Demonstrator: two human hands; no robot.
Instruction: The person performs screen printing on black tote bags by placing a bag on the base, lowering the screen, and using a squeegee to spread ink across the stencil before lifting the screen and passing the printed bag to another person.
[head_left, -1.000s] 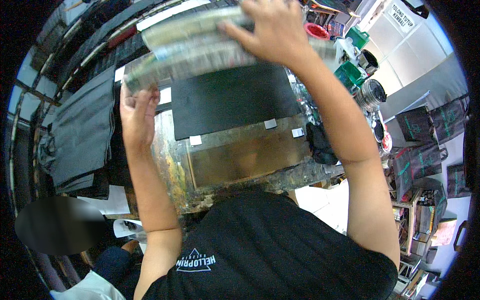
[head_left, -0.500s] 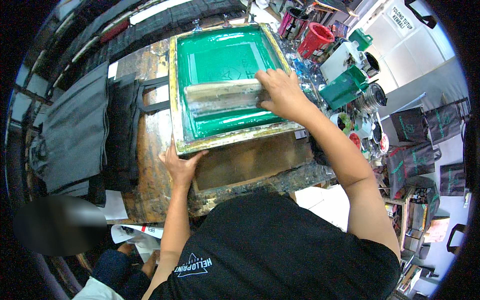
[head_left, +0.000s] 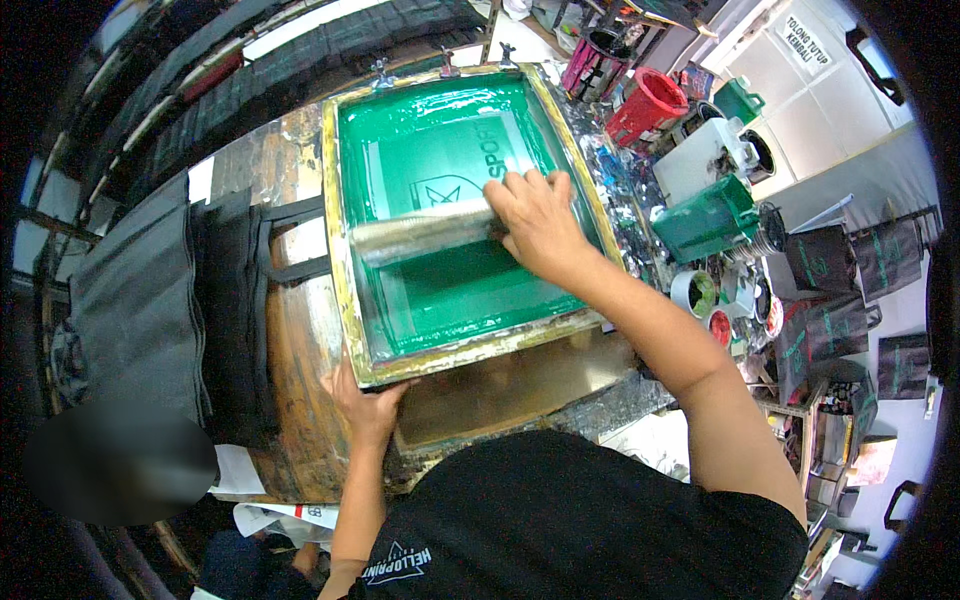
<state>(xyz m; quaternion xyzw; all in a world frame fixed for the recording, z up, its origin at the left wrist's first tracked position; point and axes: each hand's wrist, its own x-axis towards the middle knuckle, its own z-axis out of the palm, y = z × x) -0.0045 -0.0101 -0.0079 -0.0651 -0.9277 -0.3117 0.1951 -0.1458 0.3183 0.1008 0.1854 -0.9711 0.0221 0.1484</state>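
Observation:
A screen printing frame (head_left: 337,240), wooden with yellowed, paint-stained edges, lies on the worktable with green ink over its mesh. My right hand (head_left: 535,222) is closed around the right end of a wooden-handled squeegee (head_left: 415,230), which spans most of the mesh near its middle. Its blade edge is blurred. Just beyond the squeegee, a dark emblem and lettering (head_left: 445,188) show through the green. At the frame's near left corner, my left hand (head_left: 365,405) grips the edge, thumb stretched along the underside; its fingertips are partly hidden.
Black fabric bags (head_left: 130,300) lie stacked at the left. Hinge clamps (head_left: 447,62) line the frame's far edge. Along the right stand a red bucket (head_left: 650,105), a green container (head_left: 705,220) and several paint pots. A person's legs (head_left: 245,565) show at the lower left.
The frame and table appear lower in the view, with the frame's near edge closer to me. The emblem and lettering show more plainly. Both hands keep their holds.

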